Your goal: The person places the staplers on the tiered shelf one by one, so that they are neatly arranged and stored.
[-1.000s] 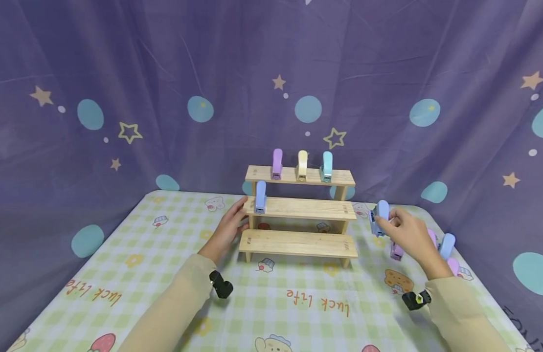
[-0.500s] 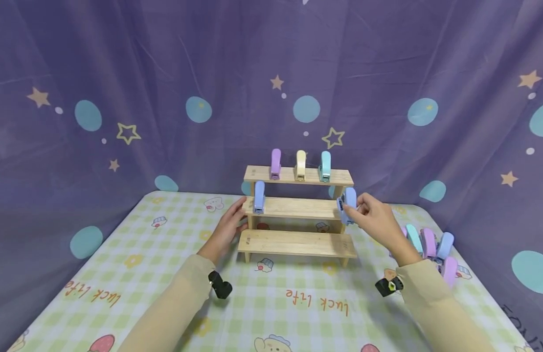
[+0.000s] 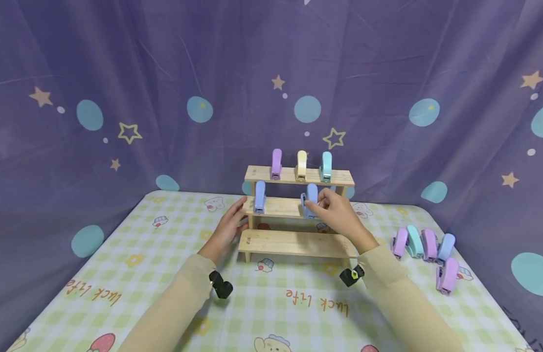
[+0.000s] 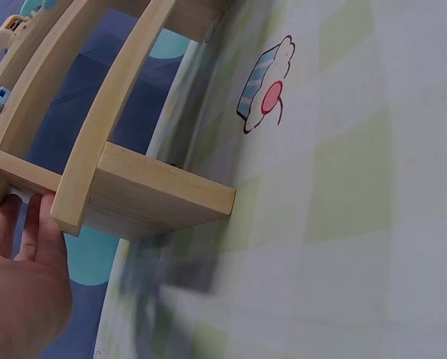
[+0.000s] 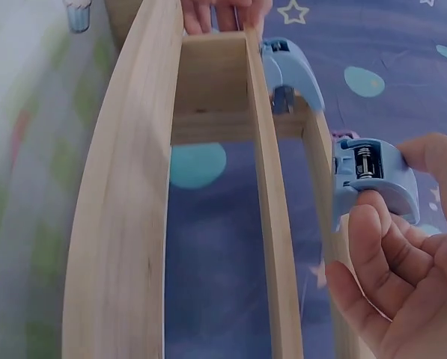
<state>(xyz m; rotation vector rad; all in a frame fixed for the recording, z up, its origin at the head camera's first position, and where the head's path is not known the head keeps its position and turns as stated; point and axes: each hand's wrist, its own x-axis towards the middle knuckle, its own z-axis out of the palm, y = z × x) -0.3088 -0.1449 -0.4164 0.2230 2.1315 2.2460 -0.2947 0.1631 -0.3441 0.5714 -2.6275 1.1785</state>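
Observation:
My right hand [image 3: 342, 217] pinches a light blue stapler [image 3: 311, 198] between thumb and fingertips, over the right half of the middle step of a wooden three-step rack [image 3: 298, 242]. In the right wrist view, a spring shows inside the held stapler [image 5: 376, 176]. Another blue stapler [image 3: 260, 196] stands at that step's left end. Beside it, my left hand [image 3: 226, 227] touches the rack's left end; in the left wrist view its extended fingers [image 4: 49, 232] lie against the wood. On the top step stand a purple stapler [image 3: 277, 164], a cream one [image 3: 302, 165] and a turquoise one [image 3: 326, 166].
Several more staplers stand grouped on the right of the table, among them a turquoise stapler [image 3: 414, 241] and a purple stapler [image 3: 448, 276]. A green checked cloth [image 3: 166, 293] covers the table. A purple patterned curtain [image 3: 236, 58] hangs close behind.
My right hand has carried the blue stapler leftward from beside the rack to over the middle step. The grouped staplers on the right are now uncovered. My left hand stays in place.

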